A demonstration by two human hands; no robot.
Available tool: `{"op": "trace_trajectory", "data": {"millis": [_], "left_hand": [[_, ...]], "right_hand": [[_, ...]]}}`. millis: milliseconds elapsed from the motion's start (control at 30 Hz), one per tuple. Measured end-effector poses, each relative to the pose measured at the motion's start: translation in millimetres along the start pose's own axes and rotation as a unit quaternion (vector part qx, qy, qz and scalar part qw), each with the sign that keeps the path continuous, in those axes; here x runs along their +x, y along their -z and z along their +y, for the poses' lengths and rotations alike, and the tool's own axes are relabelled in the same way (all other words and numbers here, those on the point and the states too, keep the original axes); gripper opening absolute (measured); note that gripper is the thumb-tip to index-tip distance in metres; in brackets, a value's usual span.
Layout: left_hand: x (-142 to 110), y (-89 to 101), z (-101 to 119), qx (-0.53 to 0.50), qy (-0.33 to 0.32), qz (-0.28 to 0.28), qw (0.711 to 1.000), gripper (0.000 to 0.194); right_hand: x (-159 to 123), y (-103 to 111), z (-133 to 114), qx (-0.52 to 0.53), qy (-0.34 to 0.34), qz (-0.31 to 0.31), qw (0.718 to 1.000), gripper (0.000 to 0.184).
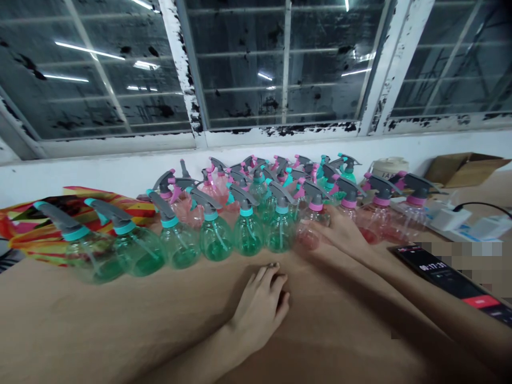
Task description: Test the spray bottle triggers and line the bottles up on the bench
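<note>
Several small spray bottles stand in rows on a brown table point(100, 325) under a window. The green spray bottles point(216, 237) with teal collars fill the front left. The pink spray bottles point(314, 226) with pink collars stand to the right. My left hand point(262, 304) lies flat on the table in front of the green row, fingers stretched out, holding nothing. My right hand point(340, 232) reaches to the base of a pink bottle and touches it; its fingers are partly hidden behind the bottle.
A striped red and yellow bag point(80, 210) lies at the far left. A phone showing a timer point(452, 277) rests on the right. A white charger with cable point(452, 217), a white tub point(390, 166) and a cardboard box point(466, 168) sit at the back right.
</note>
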State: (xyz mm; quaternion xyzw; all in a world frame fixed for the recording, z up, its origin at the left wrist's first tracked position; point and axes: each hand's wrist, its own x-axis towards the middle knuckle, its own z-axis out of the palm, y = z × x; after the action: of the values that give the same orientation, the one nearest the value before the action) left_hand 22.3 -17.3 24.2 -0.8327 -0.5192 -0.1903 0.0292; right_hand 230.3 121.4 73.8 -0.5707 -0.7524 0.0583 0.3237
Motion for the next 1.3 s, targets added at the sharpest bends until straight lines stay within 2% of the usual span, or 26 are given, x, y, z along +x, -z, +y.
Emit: {"op": "trace_trajectory", "data": {"millis": [167,267,367,500,733,800,867,900,1000,1067,1167,1233,1300], "left_hand": [[0.3,0.1,0.3,0.001,0.001,-0.003,1.0,0.027],[0.7,0.3,0.4,0.003,0.001,-0.005,1.0,0.027],[1.0,0.5,0.5,0.005,-0.002,-0.005,1.0,0.027],[0.9,1.0,0.9,0.006,-0.004,0.0,1.0,0.028],[0.8,1.9,1.6,0.011,-0.006,-0.006,1.0,0.029],[0.9,1.8,1.8,0.015,-0.002,-0.011,1.0,0.03],[0.9,1.1,1.7,0.02,0.0,-0.014,1.0,0.03],[0.8,0.5,1.5,0.021,0.001,-0.015,1.0,0.03],[0.3,-1.3,1.0,0.021,0.004,-0.015,1.0,0.03],[0.1,-1.6,0.8,0.019,0.006,-0.015,1.0,0.03],[0.0,-0.4,1.0,0.017,0.008,-0.014,1.0,0.03],[-0.2,0.4,1.4,0.017,0.007,-0.013,1.0,0.029],[-0.4,0.6,1.7,0.018,0.005,-0.01,1.0,0.029]], "right_hand": [[-24.6,19.1,-13.4,-0.036,-0.038,-0.033,0.998,0.058],[-36.3,28.7,-13.5,-0.061,-0.061,-0.071,0.994,0.057],[-45.2,34.5,-6.5,-0.065,-0.048,-0.087,0.993,0.054],[-57.7,39.7,-0.3,-0.066,-0.017,-0.071,0.995,0.054],[-69.9,38.9,-5.7,-0.139,0.017,-0.007,0.99,0.056],[-77.1,44.5,-8.1,-0.174,0.044,0.022,0.984,0.059],[-88.2,58.3,-14.0,-0.204,0.086,0.065,0.973,0.057],[-93.8,67.9,-19.1,-0.215,0.093,0.09,0.968,0.051],[-100.1,97.7,-43.6,-0.156,0.141,0.185,0.96,0.032],[-88.0,108.6,-65.2,-0.079,0.211,0.17,0.959,0.025],[-44.5,102.3,-95.4,-0.048,0.271,0.139,0.951,0.028],[-8.0,87.5,-109.4,-0.107,0.255,0.094,0.956,0.034],[24.6,71.1,-117.6,-0.174,0.192,0.022,0.966,0.042]]}}
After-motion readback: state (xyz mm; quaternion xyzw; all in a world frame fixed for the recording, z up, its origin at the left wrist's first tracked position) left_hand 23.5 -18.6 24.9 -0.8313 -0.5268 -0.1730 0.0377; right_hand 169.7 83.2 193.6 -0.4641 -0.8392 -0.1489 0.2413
